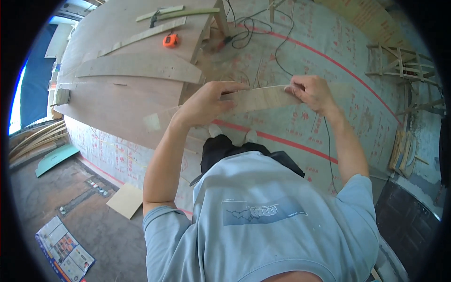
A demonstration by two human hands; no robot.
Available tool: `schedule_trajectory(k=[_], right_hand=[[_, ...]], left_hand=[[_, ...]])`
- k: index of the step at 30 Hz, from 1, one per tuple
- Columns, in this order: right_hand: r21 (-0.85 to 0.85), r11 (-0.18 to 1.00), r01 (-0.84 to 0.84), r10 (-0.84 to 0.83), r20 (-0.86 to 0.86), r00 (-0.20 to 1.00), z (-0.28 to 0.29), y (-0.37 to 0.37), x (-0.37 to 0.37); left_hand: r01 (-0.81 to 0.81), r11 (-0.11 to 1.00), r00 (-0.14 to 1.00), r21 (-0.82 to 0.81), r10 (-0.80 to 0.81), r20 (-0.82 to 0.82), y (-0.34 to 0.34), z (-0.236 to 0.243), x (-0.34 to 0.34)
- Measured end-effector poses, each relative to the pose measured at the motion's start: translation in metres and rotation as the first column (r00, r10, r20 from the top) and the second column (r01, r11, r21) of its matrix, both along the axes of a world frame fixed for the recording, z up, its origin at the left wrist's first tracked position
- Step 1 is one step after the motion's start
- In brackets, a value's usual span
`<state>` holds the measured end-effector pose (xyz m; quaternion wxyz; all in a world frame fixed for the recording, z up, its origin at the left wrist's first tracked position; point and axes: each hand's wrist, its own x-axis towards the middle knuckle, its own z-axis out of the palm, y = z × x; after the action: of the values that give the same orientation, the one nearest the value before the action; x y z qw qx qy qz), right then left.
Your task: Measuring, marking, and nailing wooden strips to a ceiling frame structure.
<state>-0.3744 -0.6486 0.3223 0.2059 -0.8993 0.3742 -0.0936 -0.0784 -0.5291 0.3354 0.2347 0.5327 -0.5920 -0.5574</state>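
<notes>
A long, thin strip of pale wood is held crosswise in front of my body. My left hand is closed round it, thumb on the near side and fingers along the far edge. Farther right, my right hand pinches the strip's upper edge with bent fingers. The left end of the strip reaches over the corner of a wooden worktable, while its right part, blurred, extends past my right hand above the floor. On the table nearby lies a wide, curved plywood piece.
An orange tape measure, thin wood strips and a small dark tool lie on the table. A black cable trails over the printed floor covering. Wooden trestles stand at right; wood lengths lie at left.
</notes>
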Motion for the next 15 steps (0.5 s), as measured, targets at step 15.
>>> schedule_trajectory(k=[15], right_hand=[[0.308,0.918,0.25,-0.245,-0.055,0.968,-0.11,0.121,0.087]], left_hand=[[-0.861,0.071,-0.146,0.504,0.914,-0.378,0.119,-0.155,0.099]])
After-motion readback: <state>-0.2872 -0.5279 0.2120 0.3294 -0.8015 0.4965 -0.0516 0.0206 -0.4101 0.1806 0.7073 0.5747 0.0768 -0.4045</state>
